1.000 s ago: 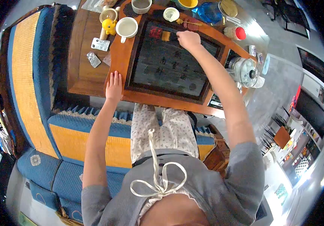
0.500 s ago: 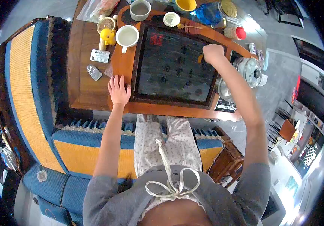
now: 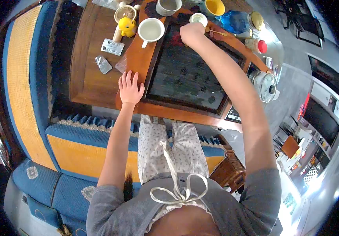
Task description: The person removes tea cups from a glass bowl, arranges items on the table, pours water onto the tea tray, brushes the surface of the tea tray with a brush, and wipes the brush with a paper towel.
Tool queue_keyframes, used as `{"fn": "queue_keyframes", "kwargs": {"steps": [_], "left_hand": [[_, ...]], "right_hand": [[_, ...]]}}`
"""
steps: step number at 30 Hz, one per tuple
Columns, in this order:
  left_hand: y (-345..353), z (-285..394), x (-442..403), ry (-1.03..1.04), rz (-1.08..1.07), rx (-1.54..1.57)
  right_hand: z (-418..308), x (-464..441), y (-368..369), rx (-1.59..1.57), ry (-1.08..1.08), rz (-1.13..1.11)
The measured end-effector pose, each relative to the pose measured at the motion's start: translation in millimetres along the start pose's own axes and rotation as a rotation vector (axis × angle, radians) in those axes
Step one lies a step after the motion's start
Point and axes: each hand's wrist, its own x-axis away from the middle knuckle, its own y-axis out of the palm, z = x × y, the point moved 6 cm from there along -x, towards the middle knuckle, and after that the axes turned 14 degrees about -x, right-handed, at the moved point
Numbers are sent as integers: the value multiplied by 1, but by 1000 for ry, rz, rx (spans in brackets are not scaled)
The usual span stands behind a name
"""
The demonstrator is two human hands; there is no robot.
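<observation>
Bare skin against dark wet-looking stone: the right hand (image 3: pixel 193 34) is closed in a fist over the top edge of the black panel (image 3: pixel 193 70), apparently around a brush (image 3: pixel 186 45) that the hand hides almost wholly. The left hand (image 3: pixel 131 88) holds nothing, its fingers spread flat on the orange-brown board (image 3: pixel 169 111) that frames the panel. Whether the right forearm touches the panel I cannot tell; if it sagged, it could smear the dark marks there. Just beyond the fist sits a small pale cup (image 3: pixel 198 19), close enough that a backward knock of the knuckles could spill it over the panel. The white mug (image 3: pixel 151 29) stands left of that hand with its handle jutting toward the person, where a careless sideways sweep might catch it. Farther right, an elbow swung outward could bump the glass pot (image 3: pixel 264 86).
</observation>
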Motion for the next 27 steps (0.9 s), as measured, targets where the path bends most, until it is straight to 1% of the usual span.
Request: {"fn": "queue_keyframes", "kwargs": {"steps": [4, 5, 8, 9, 13, 14, 16, 17, 18, 20, 22, 23, 26, 27], "left_hand": [[1, -1, 1, -8, -3, -4], [2, -1, 2, -13, -8, -9], [3, -2, 1, -20, -10, -18], [4, -2, 1, -20, 1, -18], [4, -2, 2, -26, 39, -9], [4, -2, 1, -22, 26, -9], [5, -1, 2, -10, -3, -7], [5, -2, 2, -13, 1, -4], [4, -2, 3, -14, 6, 0], [4, 0, 3, -14, 4, -9], [4, 0, 4, -15, -15, -41], [4, 0, 4, -16, -17, -35], [1, 1, 4, -18, -1, -16], [-1, 1, 4, -27, 13, -26]], "right_hand": [[-22, -17, -2, -4, 18, -8], [-29, -17, -1, 56, 0, -12], [-44, -15, -1, 62, -5, -6], [-50, -12, 2, 155, -29, -55], [-33, 16, 0, 85, -27, 3], [-20, 25, 1, 27, 28, -1], [1, 58, -11, -19, 18, 104], [11, 69, -9, -21, -39, 133], [22, 82, -9, -107, -21, 265], [40, 98, -2, -211, 76, 347], [47, 120, 3, -371, 61, 480], [50, 129, 7, -453, 51, 548], [58, 142, 39, -665, 43, 660], [59, 144, 49, -676, 59, 727]]}}
